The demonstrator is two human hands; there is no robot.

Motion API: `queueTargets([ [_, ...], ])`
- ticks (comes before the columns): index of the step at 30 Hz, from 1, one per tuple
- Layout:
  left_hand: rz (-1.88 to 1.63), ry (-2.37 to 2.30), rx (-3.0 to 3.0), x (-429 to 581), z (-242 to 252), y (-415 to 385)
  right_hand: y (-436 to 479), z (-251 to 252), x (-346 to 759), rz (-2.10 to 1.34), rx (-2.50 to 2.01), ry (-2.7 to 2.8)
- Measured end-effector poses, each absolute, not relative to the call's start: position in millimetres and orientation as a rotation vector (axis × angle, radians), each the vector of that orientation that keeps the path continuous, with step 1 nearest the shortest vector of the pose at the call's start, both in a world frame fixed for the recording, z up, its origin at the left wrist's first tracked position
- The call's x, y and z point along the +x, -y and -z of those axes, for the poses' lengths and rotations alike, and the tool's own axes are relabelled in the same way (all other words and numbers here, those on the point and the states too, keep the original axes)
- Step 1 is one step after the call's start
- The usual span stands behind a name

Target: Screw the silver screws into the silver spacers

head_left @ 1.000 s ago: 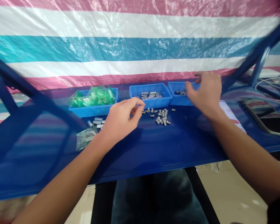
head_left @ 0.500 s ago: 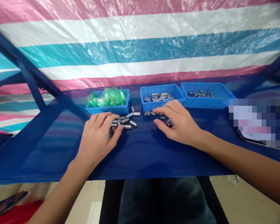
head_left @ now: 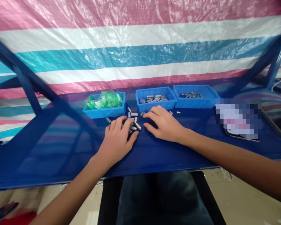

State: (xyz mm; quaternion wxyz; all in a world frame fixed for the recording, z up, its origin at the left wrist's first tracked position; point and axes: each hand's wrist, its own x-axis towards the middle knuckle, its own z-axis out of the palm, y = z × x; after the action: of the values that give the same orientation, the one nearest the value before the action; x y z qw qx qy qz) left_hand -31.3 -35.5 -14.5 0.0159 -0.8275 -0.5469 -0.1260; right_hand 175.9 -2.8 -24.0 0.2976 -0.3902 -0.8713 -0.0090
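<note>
My left hand (head_left: 118, 139) lies palm down on the blue table (head_left: 60, 150), fingers spread over a small heap of loose metal cylinders (head_left: 133, 124). Just to its right, my right hand (head_left: 165, 123) also rests palm down with fingers stretched over loose small screws (head_left: 178, 112). Neither hand visibly grips anything. Three blue trays stand behind the hands: the left tray (head_left: 105, 112) holds green plastic bags, the middle tray (head_left: 155, 104) holds metal cylinders, the right tray (head_left: 196, 100) holds small metal parts.
A striped plastic sheet (head_left: 140, 53) hangs close behind the trays. Slanted blue frame bars (head_left: 25, 75) cross at left and right. A blurred-out item with a dark flat object (head_left: 238, 117) lies at the right. My legs show below the table's front edge.
Both hands have come closer together near the table's middle, the left one sliding right over the cylinders. A second ago the right hand was at the right tray and the left was raised.
</note>
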Motion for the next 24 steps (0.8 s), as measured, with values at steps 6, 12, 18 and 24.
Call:
queueTargets([
  [6, 0.436, 1.554, -2.455, -9.8, 14.7, 25.7, -4.5, 15.3, 190.0, 0.029, -1.011, 2.040],
  [12, 0.241, 1.622, -2.524, 3.3, 14.2, 7.8, -11.5, 13.4, 203.4, 0.015, -1.092, 1.893],
  [18, 0.322, 1.652, -2.519, -6.4, 8.6, 26.8, -5.9, 0.7, 207.8, -0.141, -1.134, 2.074],
  [24, 0.474, 1.745, -2.541, -42.4, 1.4, 17.3, -9.4, -20.1, 246.9, -0.141, -1.402, 2.104],
])
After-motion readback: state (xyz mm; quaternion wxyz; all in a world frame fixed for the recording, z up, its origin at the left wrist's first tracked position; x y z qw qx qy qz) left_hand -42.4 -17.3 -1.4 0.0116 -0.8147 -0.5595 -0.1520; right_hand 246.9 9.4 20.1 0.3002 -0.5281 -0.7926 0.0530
